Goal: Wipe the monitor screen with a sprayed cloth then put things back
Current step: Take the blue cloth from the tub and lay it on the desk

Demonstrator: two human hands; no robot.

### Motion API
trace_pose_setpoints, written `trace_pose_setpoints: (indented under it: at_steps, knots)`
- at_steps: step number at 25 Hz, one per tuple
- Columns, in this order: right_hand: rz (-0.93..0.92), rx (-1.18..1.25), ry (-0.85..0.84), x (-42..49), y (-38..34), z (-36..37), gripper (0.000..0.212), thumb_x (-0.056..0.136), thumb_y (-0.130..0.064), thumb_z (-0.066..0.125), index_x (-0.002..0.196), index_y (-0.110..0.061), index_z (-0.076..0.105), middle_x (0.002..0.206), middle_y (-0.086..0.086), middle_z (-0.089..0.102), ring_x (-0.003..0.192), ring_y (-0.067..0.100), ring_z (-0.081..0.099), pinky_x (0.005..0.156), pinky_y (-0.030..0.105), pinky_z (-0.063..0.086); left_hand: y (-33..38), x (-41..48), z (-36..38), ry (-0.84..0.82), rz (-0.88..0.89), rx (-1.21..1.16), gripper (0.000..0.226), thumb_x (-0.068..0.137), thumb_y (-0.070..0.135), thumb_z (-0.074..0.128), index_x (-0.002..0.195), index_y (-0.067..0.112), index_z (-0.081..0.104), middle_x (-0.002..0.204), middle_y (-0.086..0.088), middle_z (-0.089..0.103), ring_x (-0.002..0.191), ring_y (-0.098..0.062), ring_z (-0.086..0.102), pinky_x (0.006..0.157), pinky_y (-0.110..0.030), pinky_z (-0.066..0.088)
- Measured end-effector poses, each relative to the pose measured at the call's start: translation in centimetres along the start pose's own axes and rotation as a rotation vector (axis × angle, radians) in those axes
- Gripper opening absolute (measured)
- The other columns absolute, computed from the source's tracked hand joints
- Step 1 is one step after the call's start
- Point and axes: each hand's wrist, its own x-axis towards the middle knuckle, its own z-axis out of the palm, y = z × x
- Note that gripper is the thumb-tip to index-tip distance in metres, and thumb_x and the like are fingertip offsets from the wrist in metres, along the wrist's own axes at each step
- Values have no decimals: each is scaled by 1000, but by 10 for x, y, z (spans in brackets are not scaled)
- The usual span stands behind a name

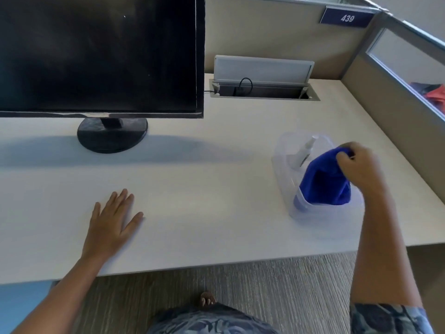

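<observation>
From the head view, our right hand (358,165) pinches the blue cloth (325,182) over the clear bin (281,160) at the desk's (216,189) right, grip clamped on its top fold; our left hand (113,220) lies flat, fingers spread. The trailing cloth could snag the spray bottle (304,153) (leaning inside) and tip it.

cloth (325,182): blue | monitor (96,54): black | desk (204,189): off-white | bin (284,160): clear

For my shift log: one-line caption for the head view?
Right hand grips blue cloth at clear bin holding spray bottle; left hand flat on desk.
</observation>
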Motion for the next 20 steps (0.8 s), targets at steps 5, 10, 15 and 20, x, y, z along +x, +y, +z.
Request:
trace_pose_setpoints:
  at_steps: [5,10,15,20]
  knots:
    - [-332,235,282,-20,-79,-65,33,81,-10,38,108,-14,57,69,-15,52,60,5,45,56,13,34,1,0,-1,6,6,-10,83,83,69,22,146,16,33,156,3,20,145,-12,10,116,-45,4]
    - [-601,521,-14,-49,-153,-54,32,90,-9,41,117,-26,42,76,-5,56,57,8,47,53,21,37,1,0,-2,5,14,4,85,83,70,22,146,15,33,156,1,20,144,-13,10,116,-47,6]
    - [-478,927,-396,-56,-190,34,21,98,-10,47,112,-25,43,78,1,60,62,9,55,56,20,45,2,0,-1,5,6,56,88,86,73,11,145,13,35,154,-3,28,144,-20,18,115,-48,11]
    - [81,745,-578,-36,-138,140,48,96,-25,54,138,-17,33,96,5,65,80,16,63,62,26,51,2,2,-1,2,-19,50,83,87,70,13,145,14,36,155,-2,28,145,-20,18,116,-46,8]
